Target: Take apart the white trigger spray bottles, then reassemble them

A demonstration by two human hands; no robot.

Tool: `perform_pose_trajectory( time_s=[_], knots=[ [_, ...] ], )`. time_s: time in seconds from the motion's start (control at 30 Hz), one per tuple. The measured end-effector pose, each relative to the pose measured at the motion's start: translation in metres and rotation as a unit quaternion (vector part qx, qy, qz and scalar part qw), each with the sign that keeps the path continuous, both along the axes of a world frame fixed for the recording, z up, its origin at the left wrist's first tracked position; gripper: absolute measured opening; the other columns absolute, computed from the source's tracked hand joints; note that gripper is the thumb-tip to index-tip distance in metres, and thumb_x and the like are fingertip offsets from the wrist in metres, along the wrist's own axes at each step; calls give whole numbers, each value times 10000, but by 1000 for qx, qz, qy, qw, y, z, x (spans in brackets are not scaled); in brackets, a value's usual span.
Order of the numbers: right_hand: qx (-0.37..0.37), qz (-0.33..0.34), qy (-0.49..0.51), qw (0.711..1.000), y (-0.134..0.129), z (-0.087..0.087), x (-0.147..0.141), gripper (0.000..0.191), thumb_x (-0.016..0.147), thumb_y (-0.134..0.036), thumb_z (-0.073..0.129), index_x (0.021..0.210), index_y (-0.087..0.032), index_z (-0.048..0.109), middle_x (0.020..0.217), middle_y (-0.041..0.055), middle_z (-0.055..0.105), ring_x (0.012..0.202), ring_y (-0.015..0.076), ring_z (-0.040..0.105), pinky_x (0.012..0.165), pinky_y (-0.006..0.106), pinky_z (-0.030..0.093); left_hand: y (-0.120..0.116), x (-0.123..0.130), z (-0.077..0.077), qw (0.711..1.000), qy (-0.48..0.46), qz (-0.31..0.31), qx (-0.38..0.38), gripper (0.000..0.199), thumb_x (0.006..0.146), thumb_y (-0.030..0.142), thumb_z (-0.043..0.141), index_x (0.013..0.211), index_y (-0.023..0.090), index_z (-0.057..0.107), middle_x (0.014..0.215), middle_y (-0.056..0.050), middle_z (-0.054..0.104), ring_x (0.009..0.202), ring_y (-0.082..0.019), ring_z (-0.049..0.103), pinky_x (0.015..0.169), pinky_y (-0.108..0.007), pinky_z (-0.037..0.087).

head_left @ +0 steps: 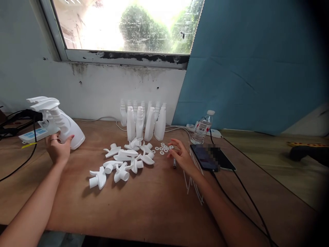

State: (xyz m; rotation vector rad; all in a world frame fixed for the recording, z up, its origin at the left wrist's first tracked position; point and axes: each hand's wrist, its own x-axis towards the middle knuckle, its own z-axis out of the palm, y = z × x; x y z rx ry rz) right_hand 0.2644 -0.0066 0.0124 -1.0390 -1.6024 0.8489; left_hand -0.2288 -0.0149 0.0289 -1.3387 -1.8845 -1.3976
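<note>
My left hand [58, 147] grips a white spray bottle [73, 132] at the table's left; the bottle has its trigger head on and leans to the left. Over the right part of the table, my right hand [181, 154] hovers with fingers apart, right beside a group of small white washers [162, 148]. Several loose white trigger spray heads [125, 155] lie scattered between my hands. Under my right hand's fingers is a small dark cylinder [174, 163], partly covered. Thin white tubes [196, 190] lie beneath my right wrist.
Several open white bottles [149, 124] stand upright against the wall. A clear water bottle [202, 129], a phone [203, 156] and black cables [248, 193] are at the right. A power strip [33, 134] and a black cable lie at the far left.
</note>
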Motion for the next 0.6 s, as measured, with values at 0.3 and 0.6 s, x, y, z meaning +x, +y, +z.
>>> perform_pose_trajectory(
  time_s=[0.3,0.6],
  knots=[
    [97,-75,-240,963,6,-25,17,401,871,-232,428,1268,-176,448,1041,83,614,615,122,558,670,303,494,10,-2,-9,995,-83,-18,-45,447,722,486,687,862,217,359,847,-4,350,968,-274,434,800,-385,383],
    [108,-82,-303,943,9,-31,21,352,883,-201,401,1211,-161,523,1008,97,650,815,184,624,789,329,490,12,5,-8,991,-129,-3,-39,491,738,504,660,821,235,258,918,-15,313,1126,-336,378,840,-425,356]
  ],
)
